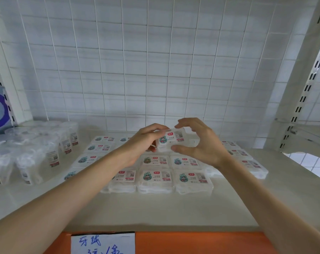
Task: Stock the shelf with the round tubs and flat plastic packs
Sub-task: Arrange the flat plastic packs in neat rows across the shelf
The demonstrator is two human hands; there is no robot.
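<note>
My left hand (146, 141) pinches a pack (171, 139); my right hand (201, 142) cups its right end, grip unclear. Loosely held, it could drop and knock the rows (155, 177) crooked.

Light is bright, cool and even, with one faint soft shadow on the tiled wall (137, 114) just above centre. Wide-angle distortion bows the shelf upright (291, 92) at 3 o'clock inward. The round tubs (36, 149) at 9 o'clock look washed-out and soft, the flat plastic pack (171, 139) at centre sharper.
</note>
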